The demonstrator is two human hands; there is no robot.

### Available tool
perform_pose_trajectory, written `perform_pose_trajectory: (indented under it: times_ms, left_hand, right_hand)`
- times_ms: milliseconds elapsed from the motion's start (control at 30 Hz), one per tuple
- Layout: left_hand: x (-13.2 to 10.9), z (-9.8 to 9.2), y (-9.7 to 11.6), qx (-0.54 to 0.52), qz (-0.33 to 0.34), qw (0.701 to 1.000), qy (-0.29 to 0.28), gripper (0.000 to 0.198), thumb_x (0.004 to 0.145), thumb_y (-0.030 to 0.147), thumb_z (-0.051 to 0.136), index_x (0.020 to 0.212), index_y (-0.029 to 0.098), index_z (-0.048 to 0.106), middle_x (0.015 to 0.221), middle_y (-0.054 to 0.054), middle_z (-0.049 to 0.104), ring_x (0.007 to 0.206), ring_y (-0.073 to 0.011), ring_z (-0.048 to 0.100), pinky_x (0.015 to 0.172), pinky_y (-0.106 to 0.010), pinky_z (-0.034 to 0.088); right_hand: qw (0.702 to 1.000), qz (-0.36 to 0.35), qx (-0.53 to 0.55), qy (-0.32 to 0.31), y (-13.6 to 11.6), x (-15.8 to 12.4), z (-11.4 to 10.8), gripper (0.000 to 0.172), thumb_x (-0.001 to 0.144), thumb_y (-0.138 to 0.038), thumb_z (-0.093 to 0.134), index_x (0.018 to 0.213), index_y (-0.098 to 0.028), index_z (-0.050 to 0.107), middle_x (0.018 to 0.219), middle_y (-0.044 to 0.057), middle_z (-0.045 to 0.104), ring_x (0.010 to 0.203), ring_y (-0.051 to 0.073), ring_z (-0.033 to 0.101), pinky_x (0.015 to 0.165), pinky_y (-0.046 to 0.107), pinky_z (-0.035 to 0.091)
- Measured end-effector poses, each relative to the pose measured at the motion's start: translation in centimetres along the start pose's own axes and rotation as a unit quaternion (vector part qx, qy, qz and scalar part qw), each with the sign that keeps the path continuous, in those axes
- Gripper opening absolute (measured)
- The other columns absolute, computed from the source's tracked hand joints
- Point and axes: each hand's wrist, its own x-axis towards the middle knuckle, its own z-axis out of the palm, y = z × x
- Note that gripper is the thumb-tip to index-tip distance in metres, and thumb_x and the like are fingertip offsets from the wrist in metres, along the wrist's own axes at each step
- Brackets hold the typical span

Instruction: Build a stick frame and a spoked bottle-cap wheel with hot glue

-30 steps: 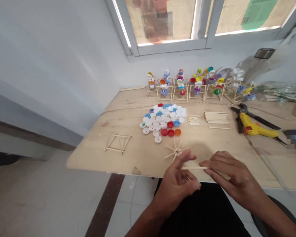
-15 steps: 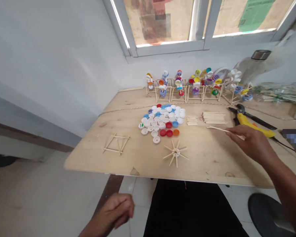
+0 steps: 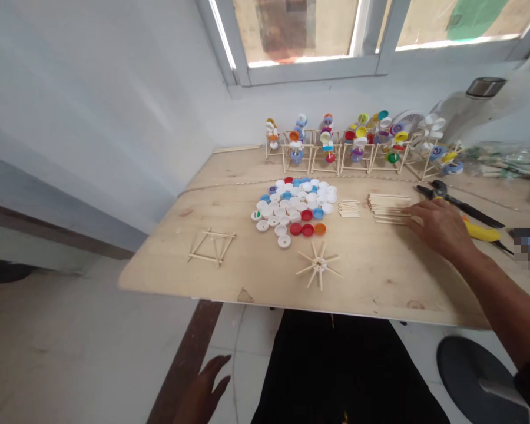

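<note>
My right hand (image 3: 437, 227) reaches over the right end of a row of long wooden sticks (image 3: 388, 206), its fingertips on the sticks; whether it grips one cannot be made out. Below the table's front edge hangs my left hand (image 3: 207, 388), fingers apart and holding nothing. A spoked wheel of sticks (image 3: 319, 265) lies near the front edge. Behind it is a heap of bottle caps (image 3: 291, 203), mostly white with some red, blue and orange. Short sticks (image 3: 348, 208) lie between the caps and the long sticks. To the left rests a stick frame (image 3: 212, 247).
Along the wall stand several small stick-and-cap wheels on frames (image 3: 327, 144). Pliers (image 3: 463, 206) and a yellow-handled tool (image 3: 481, 231) lie at the right, near a clear bottle (image 3: 459, 115) and bagged sticks (image 3: 507, 160). A round black stool (image 3: 472, 371) is below.
My right hand has moved from holding a single stick in front of the row onto the row's right end. My left hand has lowered and its fingers have opened. The view has shifted slightly.
</note>
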Motion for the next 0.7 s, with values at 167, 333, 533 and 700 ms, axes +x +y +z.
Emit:
perform_pose_trajectory:
  times_ms: [167,333,533,700]
  left_hand:
    - [-0.5,4.2,9.4,-0.22,0.025,0.954,-0.204,0.06,0.075,0.054,0.062,0.123,0.021,0.056,0.106,-0.01,0.067,0.09,-0.0244,0.063,0.078,-0.037,0.051]
    - [-2.4,11.0,19.2,-0.452,0.035,0.799,-0.395,0.077,0.064,0.034,0.079,0.133,0.022,0.047,0.122,-0.012,0.058,0.098,-0.0211,0.061,0.073,-0.029,0.048]
    - [-2.4,14.0,23.5,-0.51,0.026,0.67,-0.539,0.039,0.074,0.045,0.071,0.096,0.013,0.067,0.07,-0.004,0.062,0.056,-0.0108,0.056,0.057,-0.026,0.044]
    - [0.6,6.7,13.1,-0.43,-0.047,0.822,-0.371,0.045,0.068,0.058,0.071,0.063,0.014,0.059,0.04,0.009,0.032,0.037,-0.0051,0.032,0.044,-0.021,0.031]
  right_hand:
    - [0.999,0.025,0.027,0.035,-3.9,-2.7,-3.1,0.03,0.091,-0.034,0.05,0.097,-0.013,0.07,0.098,0.013,0.069,0.09,0.022,0.059,0.083,0.037,0.042]
    - [0.99,0.039,0.107,0.083,-8.2,-5.9,-5.4,0.02,0.09,-0.03,0.053,0.1,-0.019,0.066,0.097,0.01,0.068,0.092,0.022,0.061,0.085,0.037,0.047]
    - [0.983,0.052,0.165,0.068,-10.0,-8.9,-6.0,0.019,0.089,-0.028,0.054,0.105,-0.023,0.063,0.098,0.007,0.068,0.092,0.022,0.062,0.087,0.042,0.047]
    - [0.977,0.058,0.196,0.059,-10.2,-10.2,-5.9,0.019,0.088,-0.026,0.055,0.104,-0.025,0.063,0.096,0.005,0.069,0.091,0.022,0.063,0.084,0.038,0.048]
